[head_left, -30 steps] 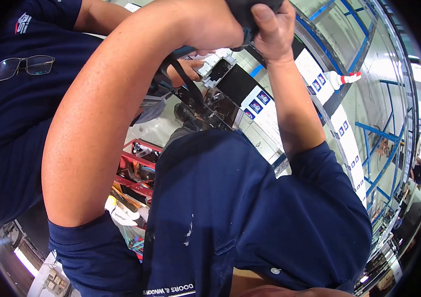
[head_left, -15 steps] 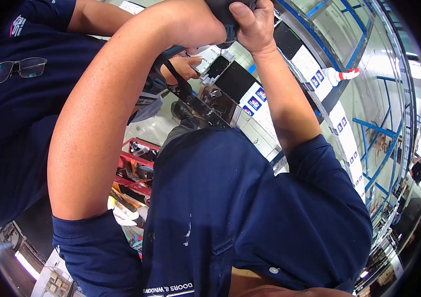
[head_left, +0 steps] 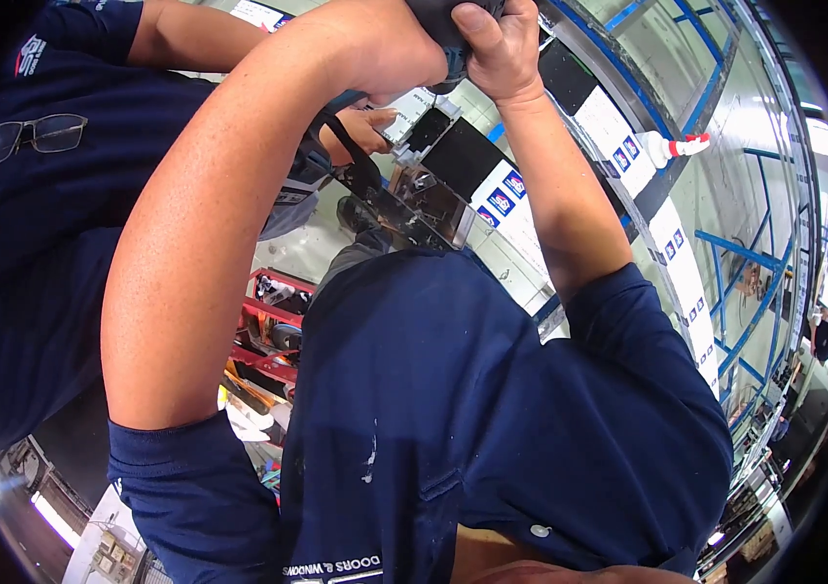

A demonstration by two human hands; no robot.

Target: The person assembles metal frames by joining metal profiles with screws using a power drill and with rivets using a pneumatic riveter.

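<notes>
Both of my hands are up at the top edge around a black power tool [head_left: 443, 21], which the edge cuts off, so its exact kind does not show. My left hand [head_left: 395, 54] is closed against its left side, its fingers mostly hidden behind the wrist. On the other side my right hand [head_left: 506, 56] grips it, thumb laid over the dark body. Below the tool lies a long profile [head_left: 521, 219] in white film with blue labels, a black section [head_left: 463, 156] beside it. A co-worker's hand [head_left: 360, 134] is near the profile's left end.
A co-worker in a dark shirt [head_left: 73, 185] stands close on my left, glasses [head_left: 33, 138] hanging at the chest. A red tool trolley [head_left: 273, 316] is on the floor below. At right are a white spray bottle with a red nozzle [head_left: 662, 149] and blue metal racks [head_left: 740, 248].
My left forearm has shifted slightly to the right. The co-worker's body and glasses have moved a little left. My grip on the tool looks the same.
</notes>
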